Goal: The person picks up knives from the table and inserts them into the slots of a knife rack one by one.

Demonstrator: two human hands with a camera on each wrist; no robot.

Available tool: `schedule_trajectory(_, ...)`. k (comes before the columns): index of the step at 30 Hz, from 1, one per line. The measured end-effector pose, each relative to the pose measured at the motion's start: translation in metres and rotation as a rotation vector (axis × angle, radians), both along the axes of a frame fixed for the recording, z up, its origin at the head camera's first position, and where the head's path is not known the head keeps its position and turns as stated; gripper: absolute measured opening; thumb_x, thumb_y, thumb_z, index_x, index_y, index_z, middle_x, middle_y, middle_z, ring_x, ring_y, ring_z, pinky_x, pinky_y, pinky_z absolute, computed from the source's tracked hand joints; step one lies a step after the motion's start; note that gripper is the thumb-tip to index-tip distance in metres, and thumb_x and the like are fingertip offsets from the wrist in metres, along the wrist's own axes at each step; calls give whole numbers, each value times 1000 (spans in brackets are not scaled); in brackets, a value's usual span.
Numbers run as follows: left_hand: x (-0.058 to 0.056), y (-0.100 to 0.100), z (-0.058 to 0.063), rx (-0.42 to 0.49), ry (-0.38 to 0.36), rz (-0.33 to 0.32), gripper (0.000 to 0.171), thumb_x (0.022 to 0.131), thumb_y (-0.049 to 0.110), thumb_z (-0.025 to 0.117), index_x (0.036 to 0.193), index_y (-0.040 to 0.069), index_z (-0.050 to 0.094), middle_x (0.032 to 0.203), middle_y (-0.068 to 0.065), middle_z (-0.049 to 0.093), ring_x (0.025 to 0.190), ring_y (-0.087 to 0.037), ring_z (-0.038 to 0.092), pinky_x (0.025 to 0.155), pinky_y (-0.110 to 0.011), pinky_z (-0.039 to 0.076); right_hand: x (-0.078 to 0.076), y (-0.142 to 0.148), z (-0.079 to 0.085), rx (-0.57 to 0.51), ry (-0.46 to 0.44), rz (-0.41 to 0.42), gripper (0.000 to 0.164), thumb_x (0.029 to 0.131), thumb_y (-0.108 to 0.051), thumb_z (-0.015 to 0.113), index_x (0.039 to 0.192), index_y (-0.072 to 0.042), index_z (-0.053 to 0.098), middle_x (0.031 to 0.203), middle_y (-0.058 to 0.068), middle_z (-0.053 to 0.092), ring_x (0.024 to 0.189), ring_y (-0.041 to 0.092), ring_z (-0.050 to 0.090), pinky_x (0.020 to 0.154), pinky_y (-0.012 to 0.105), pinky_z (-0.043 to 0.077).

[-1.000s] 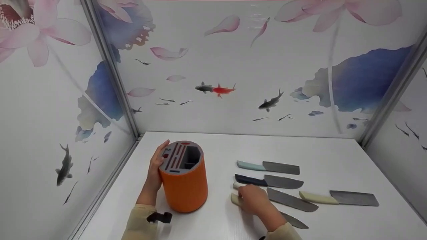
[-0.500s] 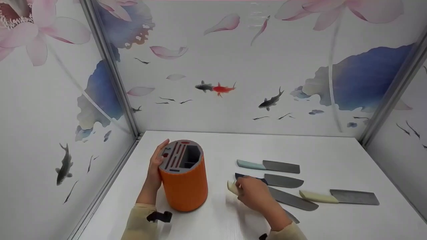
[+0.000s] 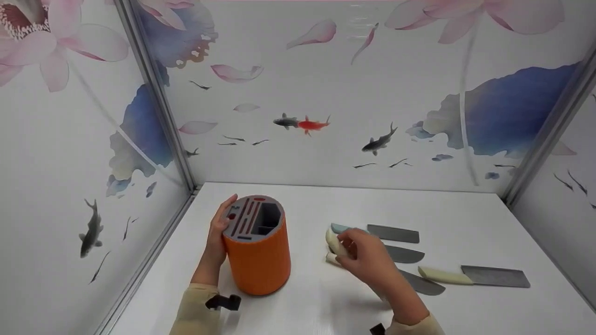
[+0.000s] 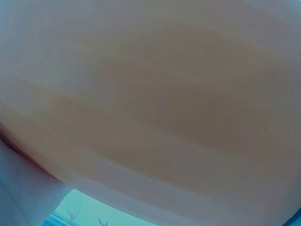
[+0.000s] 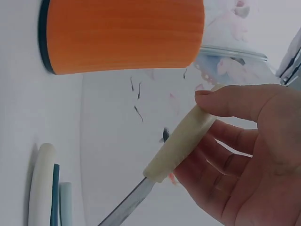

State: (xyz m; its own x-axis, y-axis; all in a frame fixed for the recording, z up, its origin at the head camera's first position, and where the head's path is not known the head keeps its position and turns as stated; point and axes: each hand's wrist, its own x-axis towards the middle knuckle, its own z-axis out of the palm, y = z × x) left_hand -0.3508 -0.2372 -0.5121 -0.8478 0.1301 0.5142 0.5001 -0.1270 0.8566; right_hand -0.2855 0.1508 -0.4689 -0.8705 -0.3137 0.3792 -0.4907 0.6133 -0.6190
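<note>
An orange cylindrical knife block (image 3: pixel 258 267) with a grey slotted top stands upright on the table. My left hand (image 3: pixel 215 239) rests along its left side, fingers extended up to the rim; a blurred brownish surface fills most of the left wrist view. My right hand (image 3: pixel 370 258) pinches the cream handle of a knife (image 5: pixel 181 141) between thumb and fingers. In the right wrist view this knife is raised above the table, its blade slanting down. In the head view the hand and forearm hide most of that blade.
Beneath and beyond my right hand lie a light-blue-handled cleaver (image 3: pixel 393 233), a knife with a rounded blade (image 3: pixel 406 254) and a white-handled knife (image 3: pixel 424 284). A cream-handled cleaver (image 3: pixel 494 276) lies farther right. Patterned panels (image 3: pixel 298 158) enclose the table's back and sides.
My right hand has lifted the cream-handled knife from the near end of the row, moving it up and away from me and tilting its handle upward. The left hand and knife block stay put.
</note>
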Motion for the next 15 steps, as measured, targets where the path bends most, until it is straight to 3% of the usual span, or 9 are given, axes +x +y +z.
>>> schedule_trajectory(5,-1,1,-1,12,17,9,68,102,28,30,164,0,31,148,1,58,133,-16,56,114,-28,49,1,8,7,-143,-29,61,32,87,-1,83,112,-16,71,94,-3,70,85,9,67,75,27,63)
schedule_trajectory(15,-1,1,-1,7,16,19,68,102,28,30,163,-3,30,148,2,57,135,-14,55,115,-26,47,2,17,11,-384,9,63,38,86,3,83,117,-14,71,100,0,73,91,11,73,78,25,64)
